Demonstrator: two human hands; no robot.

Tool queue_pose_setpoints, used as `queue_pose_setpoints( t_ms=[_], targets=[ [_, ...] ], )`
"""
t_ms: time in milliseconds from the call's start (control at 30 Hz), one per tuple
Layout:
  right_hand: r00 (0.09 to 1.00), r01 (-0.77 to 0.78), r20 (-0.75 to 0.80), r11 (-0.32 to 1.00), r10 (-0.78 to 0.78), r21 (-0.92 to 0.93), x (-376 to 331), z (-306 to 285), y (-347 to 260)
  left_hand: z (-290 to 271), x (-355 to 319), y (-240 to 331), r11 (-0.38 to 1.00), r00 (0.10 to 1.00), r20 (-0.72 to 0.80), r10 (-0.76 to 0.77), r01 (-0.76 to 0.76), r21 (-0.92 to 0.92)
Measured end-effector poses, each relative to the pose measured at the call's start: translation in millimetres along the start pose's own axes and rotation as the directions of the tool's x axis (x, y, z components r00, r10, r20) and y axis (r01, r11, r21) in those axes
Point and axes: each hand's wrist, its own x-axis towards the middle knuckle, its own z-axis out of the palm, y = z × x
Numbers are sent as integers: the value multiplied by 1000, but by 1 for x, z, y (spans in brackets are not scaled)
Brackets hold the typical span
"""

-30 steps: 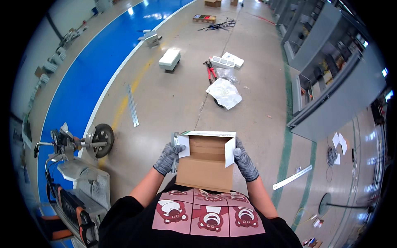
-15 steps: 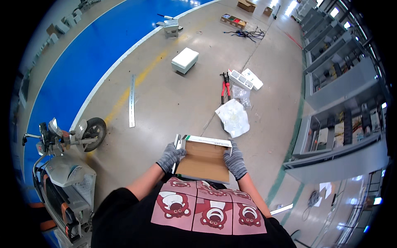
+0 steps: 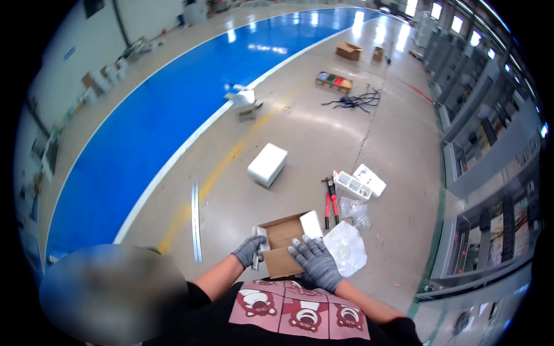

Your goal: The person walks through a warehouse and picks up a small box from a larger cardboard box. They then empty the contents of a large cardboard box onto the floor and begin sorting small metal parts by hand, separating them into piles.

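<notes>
An opened cardboard box [image 3: 283, 233], brown inside with white outer faces, is held in front of my body. My left hand [image 3: 249, 252], in a grey knitted glove, is closed on the box's left side, where a narrow pale strip [image 3: 255, 249] also shows. The gloved right hand [image 3: 317, 265] lies with fingers spread across the box's right front part and holds nothing closed in its fingers. A white flap [image 3: 311, 224] stands up at the far right corner. Just right of the box, a crumpled white sheet [image 3: 346, 249] rests on the floor.
Red-handled long cutters [image 3: 330, 202] lie beside a white compartment tray [image 3: 353, 185] and a clear bag [image 3: 355, 212]. Farther off are a white box [image 3: 268, 165], black cables [image 3: 355, 101] and a parts carton [image 3: 333, 82]. Grey cabinets [image 3: 485, 236] line the right; a blurred shape [image 3: 112, 294] fills the lower left.
My right hand has moved from the box's right edge to lie spread over its front. The view has tilted up, and the blurred shape now covers the area where the scooter stood.
</notes>
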Motion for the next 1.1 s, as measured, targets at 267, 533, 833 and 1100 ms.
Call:
queue_pose_setpoints(
  t_ms=[267, 533, 833, 1100],
  targets=[
    [786, -151, 610, 927, -98, 343, 144, 1, 198, 53, 94, 146, 909, 985, -23, 174, -151, 389],
    [984, -126, 127, 992, 126, -6, 276, 30, 334, 74, 235, 235, 997, 993, 112, 48, -55, 60],
    [978, -197, -68, 980, 199, 36, 384, -21, 481, 156, 413, 470, 982, 971, 144, 191, -189, -26],
    [872, -399, -197, 883, 449, 247, 413, 12, 604, 223, 557, 613, 931, 976, 158, 148, -192, 310]
  ],
)
